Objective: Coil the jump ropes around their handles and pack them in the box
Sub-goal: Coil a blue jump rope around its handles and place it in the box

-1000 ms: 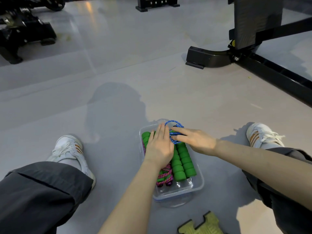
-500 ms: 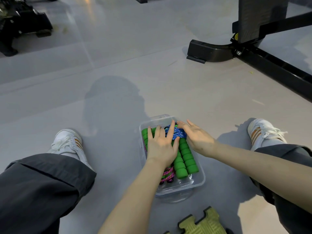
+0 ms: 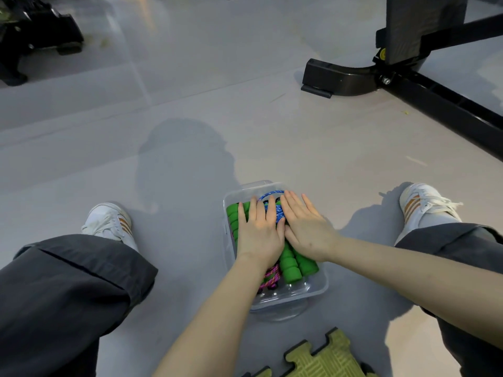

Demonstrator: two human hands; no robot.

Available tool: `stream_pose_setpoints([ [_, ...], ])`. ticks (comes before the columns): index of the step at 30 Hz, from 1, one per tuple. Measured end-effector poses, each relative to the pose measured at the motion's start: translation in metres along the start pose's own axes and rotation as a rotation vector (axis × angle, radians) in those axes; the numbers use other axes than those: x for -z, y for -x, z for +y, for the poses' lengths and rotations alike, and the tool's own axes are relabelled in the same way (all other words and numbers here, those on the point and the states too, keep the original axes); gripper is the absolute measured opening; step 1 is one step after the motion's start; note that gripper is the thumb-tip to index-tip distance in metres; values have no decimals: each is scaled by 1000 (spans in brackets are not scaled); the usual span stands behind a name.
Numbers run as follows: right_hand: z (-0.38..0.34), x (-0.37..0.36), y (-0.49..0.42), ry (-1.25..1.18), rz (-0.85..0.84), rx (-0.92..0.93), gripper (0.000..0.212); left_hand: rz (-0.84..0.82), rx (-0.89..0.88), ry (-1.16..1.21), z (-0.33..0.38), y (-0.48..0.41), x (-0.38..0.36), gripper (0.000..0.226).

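Two hands, the left hand (image 3: 260, 235) and right hand (image 3: 304, 227), press flat and open, gripping nothing, on green-handled jump ropes (image 3: 292, 265) in the clear box (image 3: 313, 289) on the floor, apparently the final packing step; tucking the protruding blue loop (image 3: 268, 195) seems next.

There are no words, numbers or brand names to read here. The round yellow sticker (image 3: 383, 53) on the black machine is too small to read.

We see a clear glossy plastic box (image 3: 318, 284), matt green foam handles (image 3: 290, 268), braided blue rope (image 3: 277, 210), and a glossy smooth floor (image 3: 190, 91).
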State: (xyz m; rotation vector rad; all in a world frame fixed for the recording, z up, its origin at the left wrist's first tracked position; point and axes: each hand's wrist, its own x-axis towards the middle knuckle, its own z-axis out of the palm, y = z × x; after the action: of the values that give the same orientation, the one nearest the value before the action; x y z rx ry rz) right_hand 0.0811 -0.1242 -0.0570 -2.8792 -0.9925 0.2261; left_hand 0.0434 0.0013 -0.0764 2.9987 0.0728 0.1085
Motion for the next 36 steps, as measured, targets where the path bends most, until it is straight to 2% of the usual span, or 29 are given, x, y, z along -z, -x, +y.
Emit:
stream_pose_setpoints([
  [5, -12, 2, 11, -107, 24, -50, 60, 56, -32, 9, -3, -1, -3, 54],
  [7, -6, 2, 8, -83, 24, -23, 61, 84, -18, 3, -4, -3, -6, 57],
  [10, -2, -2, -3, -77, 17, -20, 68, -64, -1, -41, -6, -5, -1, 76],
  [12, -1, -2, -10, -34, -17, -11, 72, -93, 10, -28, -8, -7, -1, 81],
  [15, -2, 1, -8, 7, -62, -40, 69, -37, 25, -52, -7, -5, -2, 68],
  [18, -10, -3, 0, -20, -36, -127, 70, 20, 33, -33, -5, -1, 0, 54],
  [22, -17, -16, 0, -32, 17, -197, 79, 63, -4, 27, -5, 0, -1, 51],
  [27, -13, -7, -1, 27, -5, -165, 86, 64, -14, 82, -10, -1, -3, 51],
  [31, -17, -4, 4, -57, -90, -220, 62, 19, 27, 20, -5, 2, 3, 53],
  [36, -24, 5, 11, -160, -47, -243, 61, -56, 105, 46, -6, 18, 14, 53],
])
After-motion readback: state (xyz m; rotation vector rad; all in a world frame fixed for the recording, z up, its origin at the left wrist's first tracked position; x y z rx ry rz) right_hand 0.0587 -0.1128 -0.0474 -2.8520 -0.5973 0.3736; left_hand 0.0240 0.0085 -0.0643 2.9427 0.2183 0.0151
